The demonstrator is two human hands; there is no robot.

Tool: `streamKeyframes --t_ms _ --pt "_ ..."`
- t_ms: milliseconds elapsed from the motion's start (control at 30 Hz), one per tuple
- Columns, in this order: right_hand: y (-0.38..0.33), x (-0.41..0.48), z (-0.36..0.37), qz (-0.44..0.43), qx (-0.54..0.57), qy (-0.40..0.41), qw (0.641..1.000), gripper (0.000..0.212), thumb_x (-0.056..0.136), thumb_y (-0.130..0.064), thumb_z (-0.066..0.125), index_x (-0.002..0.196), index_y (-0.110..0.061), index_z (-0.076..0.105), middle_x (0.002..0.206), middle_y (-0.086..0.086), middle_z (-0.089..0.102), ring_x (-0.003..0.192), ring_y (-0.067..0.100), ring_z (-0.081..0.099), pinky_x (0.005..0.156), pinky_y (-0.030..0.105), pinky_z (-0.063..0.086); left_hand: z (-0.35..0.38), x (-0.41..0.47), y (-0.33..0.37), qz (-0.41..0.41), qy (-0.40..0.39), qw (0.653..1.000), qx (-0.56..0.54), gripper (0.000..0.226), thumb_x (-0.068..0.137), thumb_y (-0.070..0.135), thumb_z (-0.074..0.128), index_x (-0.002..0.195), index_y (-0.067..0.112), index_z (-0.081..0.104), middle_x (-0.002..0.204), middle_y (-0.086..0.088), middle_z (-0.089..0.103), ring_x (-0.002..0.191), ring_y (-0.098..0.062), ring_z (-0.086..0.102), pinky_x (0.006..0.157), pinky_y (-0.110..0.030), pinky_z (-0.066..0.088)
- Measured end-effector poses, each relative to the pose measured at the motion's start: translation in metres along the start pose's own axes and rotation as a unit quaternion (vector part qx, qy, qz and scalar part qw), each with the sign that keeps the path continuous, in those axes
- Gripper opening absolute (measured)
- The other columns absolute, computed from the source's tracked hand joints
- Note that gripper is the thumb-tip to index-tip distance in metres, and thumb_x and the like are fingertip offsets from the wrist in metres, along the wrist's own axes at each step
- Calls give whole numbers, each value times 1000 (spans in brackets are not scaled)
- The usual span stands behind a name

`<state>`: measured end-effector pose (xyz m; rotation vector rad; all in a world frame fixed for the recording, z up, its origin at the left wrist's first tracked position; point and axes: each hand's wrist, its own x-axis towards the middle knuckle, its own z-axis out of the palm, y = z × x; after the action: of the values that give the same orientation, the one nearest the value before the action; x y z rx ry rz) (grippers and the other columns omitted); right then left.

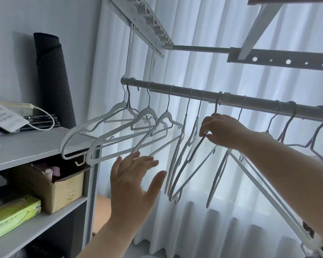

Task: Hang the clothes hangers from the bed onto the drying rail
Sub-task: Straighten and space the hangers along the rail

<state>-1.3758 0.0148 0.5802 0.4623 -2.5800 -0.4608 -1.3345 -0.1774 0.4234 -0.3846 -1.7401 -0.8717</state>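
The left hand [134, 185] was raised with straight fingers [147, 163] spread apart, their tips just below the white hangers [148, 111] at the drying rail's [175, 91] left end. The right hand [222, 131] pinched a grey hanger [196, 148] hooked over the rail. A pale curtain [203, 53] hung behind.

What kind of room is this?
Likely a home laundry corner: a drying rail full of hangers by sheer curtains, beside a shelf unit holding a cardboard box.
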Motion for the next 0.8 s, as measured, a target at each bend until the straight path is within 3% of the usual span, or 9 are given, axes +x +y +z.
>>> streamKeyframes --t_ms 100,200,333,467,633,800 --pt "0 0 0 2 3 0 1000 27 91 -10 47 107 -23 66 122 -8 57 118 13 44 95 24 33 1 -2 4 6 -9 1000 1 58 85 64 31 86 19 68 86 16 67 104 -5 49 111 -19 6" --pt "0 0 1 4 6 -1 1000 27 91 -10 48 106 -22 66 121 -8 58 117 14 44 95 25 35 4 -5 8 17 -19 1000 -17 41 83 63 37 92 29 58 77 18 68 102 -3 50 112 -23 6" --pt "0 0 0 8 10 -2 1000 27 91 -10 48 105 -22 67 121 -8 58 117 14 45 95 25 35 9 -7 10 18 -18 999 -33 22 76 43 51 96 33 50 66 21 66 101 -1 52 110 -27 9" --pt "-1 -1 0 10 15 -3 1000 26 91 -10 48 105 -22 67 121 -7 58 117 14 44 95 25 35 8 -6 11 5 -21 998 -52 21 78 40 50 97 34 52 72 31 53 92 2 56 111 -22 7" --pt "-1 -2 -2 13 14 -5 1000 26 91 -10 48 105 -21 67 120 -6 59 117 14 45 94 27 37 3 -4 10 -20 -28 997 -72 20 80 41 46 98 36 50 74 28 59 91 4 56 112 -16 0" --pt "-2 -4 -3 16 18 -8 1000 26 92 -10 48 105 -21 67 120 -5 58 118 14 44 95 27 38 2 -4 7 -46 -35 996 -62 27 79 46 39 104 39 48 62 37 57 90 31 45 110 -11 -5"
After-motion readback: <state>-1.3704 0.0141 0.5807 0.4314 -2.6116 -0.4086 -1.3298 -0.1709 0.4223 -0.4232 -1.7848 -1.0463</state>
